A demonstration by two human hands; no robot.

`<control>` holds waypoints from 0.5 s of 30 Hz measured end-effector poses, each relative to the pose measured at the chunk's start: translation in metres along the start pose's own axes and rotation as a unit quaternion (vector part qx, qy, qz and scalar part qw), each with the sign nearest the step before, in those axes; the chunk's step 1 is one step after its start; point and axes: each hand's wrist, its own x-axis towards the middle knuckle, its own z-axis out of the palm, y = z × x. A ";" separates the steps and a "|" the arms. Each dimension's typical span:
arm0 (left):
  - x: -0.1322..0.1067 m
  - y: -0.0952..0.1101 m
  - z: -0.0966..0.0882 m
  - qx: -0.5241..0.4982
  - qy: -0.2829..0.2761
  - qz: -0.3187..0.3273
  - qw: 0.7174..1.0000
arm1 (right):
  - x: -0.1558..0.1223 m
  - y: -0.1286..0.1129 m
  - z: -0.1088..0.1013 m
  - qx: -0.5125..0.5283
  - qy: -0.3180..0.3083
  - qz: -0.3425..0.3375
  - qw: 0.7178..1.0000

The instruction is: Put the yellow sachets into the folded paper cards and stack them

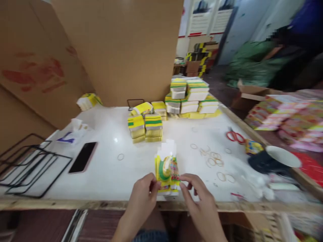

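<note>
My left hand (142, 195) and my right hand (198, 195) both pinch the lower end of a small stack of yellow-green printed packets (167, 171) near the front edge of the white table (108, 168). The left fingers grip its left edge, the right fingers its right edge. Several loose rubber bands (213, 160) lie scattered just right of the stack. Bundled packet stacks (146, 127) stand in the table's middle, and a larger pile of bundles (191, 97) sits further back.
A black phone (82, 157) lies at the left, beside black wire frames (30, 164). Red scissors (235, 136) and a dark cup with a white rim (274, 160) are at the right. Cardboard sheets (118, 47) stand behind. A person in green (252, 64) is at the far right.
</note>
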 end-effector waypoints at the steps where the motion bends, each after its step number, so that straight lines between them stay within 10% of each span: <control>1: 0.000 0.001 -0.002 -0.006 -0.006 0.013 1.000 | 0.003 -0.005 0.000 0.005 0.004 -0.001 1.000; 15: -0.017 0.018 -0.009 -0.073 -0.075 0.105 0.989 | 0.014 -0.012 0.014 0.009 -0.002 -0.090 0.996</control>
